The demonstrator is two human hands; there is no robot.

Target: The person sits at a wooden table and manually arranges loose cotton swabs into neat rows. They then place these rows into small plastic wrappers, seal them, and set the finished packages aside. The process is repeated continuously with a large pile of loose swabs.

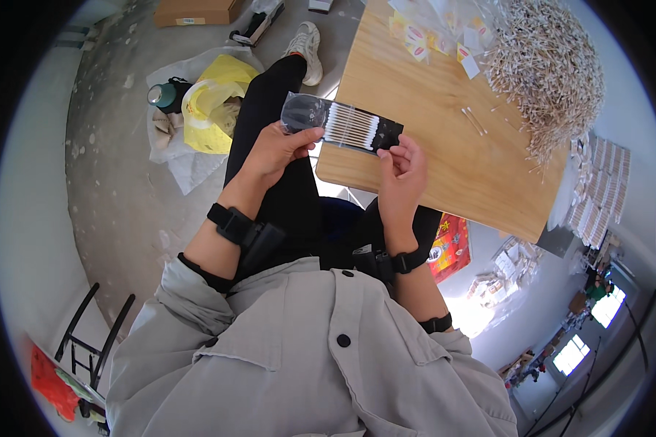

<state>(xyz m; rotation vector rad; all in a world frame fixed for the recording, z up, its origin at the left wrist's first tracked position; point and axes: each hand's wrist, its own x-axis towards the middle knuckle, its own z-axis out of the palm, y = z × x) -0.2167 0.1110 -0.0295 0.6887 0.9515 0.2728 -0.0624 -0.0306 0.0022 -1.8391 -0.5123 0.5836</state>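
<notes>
Between my two hands is a flat clear package of cotton swabs point(350, 127), held over my lap at the table's near left corner. White swabs lie side by side in a row across it, with a dark part at the right end and a glossy clear flap at the left. My left hand point(275, 151) pinches the lower left edge, thumb on top. At the lower right corner, my right hand point(403, 169) grips with bent fingers. A large heap of loose swabs point(543, 69) covers the table's far right, and a few single swabs point(474, 121) lie beside it.
The wooden table point(408, 95) bears clear bags with yellow and white labels point(434, 36) at its far edge. Stacked packs point(601, 186) stand right of it. On the floor at left are a yellow plastic bag point(208, 116), a teal-lidded bottle point(162, 95) and a cardboard box point(197, 11).
</notes>
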